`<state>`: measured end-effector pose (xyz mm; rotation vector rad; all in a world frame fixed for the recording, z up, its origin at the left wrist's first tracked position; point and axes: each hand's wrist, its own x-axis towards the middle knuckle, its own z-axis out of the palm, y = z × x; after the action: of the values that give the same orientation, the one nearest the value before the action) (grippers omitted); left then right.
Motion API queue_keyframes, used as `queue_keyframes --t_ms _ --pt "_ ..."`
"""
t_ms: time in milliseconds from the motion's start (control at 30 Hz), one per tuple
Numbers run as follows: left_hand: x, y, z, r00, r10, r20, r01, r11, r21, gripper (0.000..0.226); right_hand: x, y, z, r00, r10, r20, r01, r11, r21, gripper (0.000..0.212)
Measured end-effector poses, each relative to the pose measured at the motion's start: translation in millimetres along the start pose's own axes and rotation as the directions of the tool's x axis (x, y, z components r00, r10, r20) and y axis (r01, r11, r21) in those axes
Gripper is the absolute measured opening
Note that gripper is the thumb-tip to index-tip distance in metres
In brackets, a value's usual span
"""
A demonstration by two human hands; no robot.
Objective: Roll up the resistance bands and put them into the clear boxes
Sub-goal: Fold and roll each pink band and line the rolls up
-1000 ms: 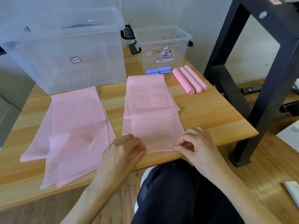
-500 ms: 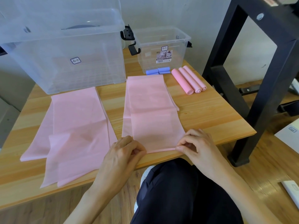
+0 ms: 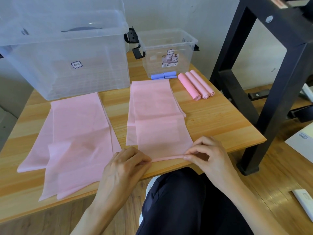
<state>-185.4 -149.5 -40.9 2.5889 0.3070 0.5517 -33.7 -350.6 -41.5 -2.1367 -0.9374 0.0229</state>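
Flat band (image 3: 157,116) at centre was pale pink; loose bands (image 3: 76,136) on the left same pink. 3 rolled bands (image 3: 194,85) pink, small rolls (image 3: 163,76) lavender-blue. Big box (image 3: 67,53) clear w/ grid pattern on its base, small box (image 3: 167,48) clear w/ black latches. Table (image 3: 211,119) light wood, striped grain. Frame (image 3: 279,65) black. Trousers (image 3: 186,204) dark navy.

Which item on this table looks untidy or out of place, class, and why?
The loose pink bands at the table's left lie crooked and overlapping, their near ends hanging past the table edge. The band being rolled lies fairly straight, and the three pink rolls sit neatly side by side.
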Motion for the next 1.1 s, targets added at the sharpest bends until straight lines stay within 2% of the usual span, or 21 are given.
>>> queue_keyframes --t_ms 100,300,367,533,700,933,1100 --pt "2.3 -1.0 1.9 1.000 -0.007 0.000 0.007 1.000 -0.010 0.010 2.5 0.4 2.1 1.000 0.004 0.000 -0.004 0.999 -0.048 0.031" --pt "11.5 -1.9 -2.2 0.996 -0.048 0.078 0.050 0.998 -0.024 0.013 10.8 -6.7 -4.5 0.987 0.063 0.146 -0.034 0.980 -0.197 0.014" --pt "14.1 -0.6 -2.1 0.993 -0.077 0.085 0.080 0.996 -0.026 0.011 12.4 -10.5 -2.6 0.987 0.101 0.123 -0.072 0.973 -0.218 0.015" --pt "14.9 2.0 -2.1 0.999 -0.039 0.036 0.039 0.999 -0.009 0.012 12.1 -9.4 3.2 0.994 0.100 0.034 -0.093 0.983 -0.158 0.018" --pt "11.4 -0.4 0.5 0.999 0.049 0.008 -0.050 0.997 0.061 0.019 5.4 0.8 5.6 1.000 0.012 0.008 -0.011 0.992 -0.128 0.015" --pt "13.3 -5.8 -2.4 0.999 0.005 0.053 -0.003 1.000 -0.023 0.011 4.6 3.0 2.2 0.999 -0.032 0.020 0.034 0.994 -0.104 0.024" --pt "16.2 -4.4 -2.9 0.992 -0.072 0.105 0.080 0.994 -0.076 0.011 9.0 -3.4 -0.7 0.994 0.039 0.105 -0.021 0.985 -0.169 0.015"
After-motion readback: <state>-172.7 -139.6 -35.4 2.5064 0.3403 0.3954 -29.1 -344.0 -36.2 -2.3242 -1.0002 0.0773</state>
